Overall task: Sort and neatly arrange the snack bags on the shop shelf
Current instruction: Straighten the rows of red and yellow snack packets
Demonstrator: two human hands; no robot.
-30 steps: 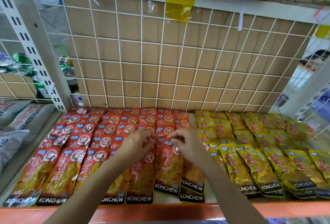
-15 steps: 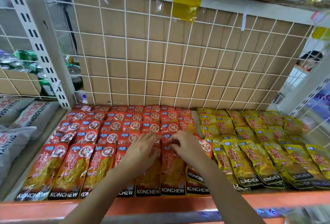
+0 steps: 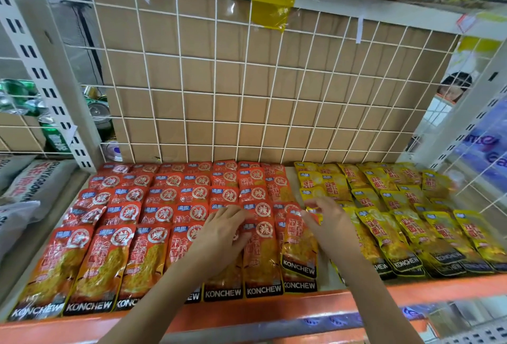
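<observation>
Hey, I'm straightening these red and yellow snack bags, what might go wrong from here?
1. The rightmost red bag lies askew by your right hand; a nudge may slide it into the yellow bags.
2. Front red bags reach the shelf lip; your left hand pressing forward could push some off.

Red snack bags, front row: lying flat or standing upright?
Lying flat: the red snack bags face up, overlapping like shingles on the shelf.
</observation>
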